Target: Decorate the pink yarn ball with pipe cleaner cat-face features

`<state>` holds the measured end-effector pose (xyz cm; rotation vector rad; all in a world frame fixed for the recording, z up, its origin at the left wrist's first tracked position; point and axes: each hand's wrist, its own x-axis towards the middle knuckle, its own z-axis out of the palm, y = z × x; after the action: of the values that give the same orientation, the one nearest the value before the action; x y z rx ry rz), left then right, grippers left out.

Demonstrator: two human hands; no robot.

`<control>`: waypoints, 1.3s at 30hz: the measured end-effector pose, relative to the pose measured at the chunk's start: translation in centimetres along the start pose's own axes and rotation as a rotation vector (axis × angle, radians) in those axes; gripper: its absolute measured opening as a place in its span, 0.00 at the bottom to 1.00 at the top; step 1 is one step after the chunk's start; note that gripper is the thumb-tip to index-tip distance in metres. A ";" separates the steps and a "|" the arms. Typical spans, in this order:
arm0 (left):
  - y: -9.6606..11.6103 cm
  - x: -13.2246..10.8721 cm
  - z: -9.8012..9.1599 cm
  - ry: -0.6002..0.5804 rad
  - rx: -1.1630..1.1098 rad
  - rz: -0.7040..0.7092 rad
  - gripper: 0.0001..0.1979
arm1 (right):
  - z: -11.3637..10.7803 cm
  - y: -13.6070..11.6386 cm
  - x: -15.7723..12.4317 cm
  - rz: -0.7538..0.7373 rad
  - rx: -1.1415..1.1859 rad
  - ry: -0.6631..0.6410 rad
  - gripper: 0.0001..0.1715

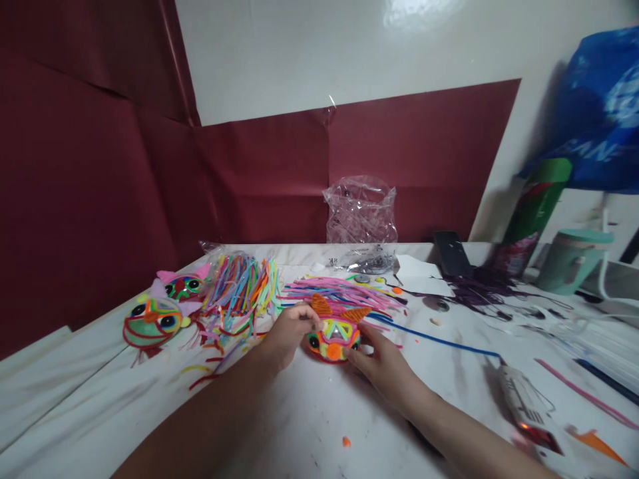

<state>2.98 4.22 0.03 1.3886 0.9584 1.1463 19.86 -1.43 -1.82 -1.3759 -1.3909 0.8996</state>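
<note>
A small animal face (pixel 335 339) made of coloured pipe cleaners is held just above the white table, with striped orange ears, dark round eyes and an orange nose. My left hand (pixel 292 332) pinches its upper left edge, close to the left ear; the fingertips partly cover a whitish bit there. On the opposite edge, my right hand (pixel 384 362) grips the face between thumb and fingers, near the right eye. Behind it lies a spread of pink and blue pipe cleaners (pixel 344 291).
Two finished-looking pipe-cleaner faces (pixel 154 321) lie at left, beside a multicoloured pipe-cleaner bundle (pixel 242 286). A white hot glue gun (pixel 526 399) with a red light lies at right. Farther back are a dark phone (pixel 452 253), a green mug (pixel 572 263) and clear plastic wrap (pixel 360 209).
</note>
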 end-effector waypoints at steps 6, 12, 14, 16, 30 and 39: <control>0.1 -0.2 0.3 0.011 0.073 0.032 0.04 | 0.1 -0.3 -0.2 0.017 0.044 0.017 0.25; -0.5 -0.3 0.4 0.012 0.149 0.090 0.02 | 0.1 -0.1 -0.2 0.035 -0.012 -0.017 0.29; -0.5 -0.4 0.4 0.015 0.210 0.144 0.03 | -0.1 0.2 0.0 0.009 -0.016 -0.037 0.30; -0.3 -0.4 0.5 0.020 0.283 0.209 0.04 | -0.2 0.4 0.1 -0.012 0.000 -0.060 0.30; -1.7 0.1 0.3 0.054 0.307 0.216 0.08 | 0.0 0.8 0.2 0.027 0.018 -0.034 0.34; -1.2 -0.9 1.3 0.137 0.392 0.256 0.07 | -0.3 0.8 0.0 0.027 0.066 -0.035 0.23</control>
<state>4.10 3.23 -1.30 1.8052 1.1728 1.3031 20.41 -1.34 -2.53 -1.3371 -1.3600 0.9835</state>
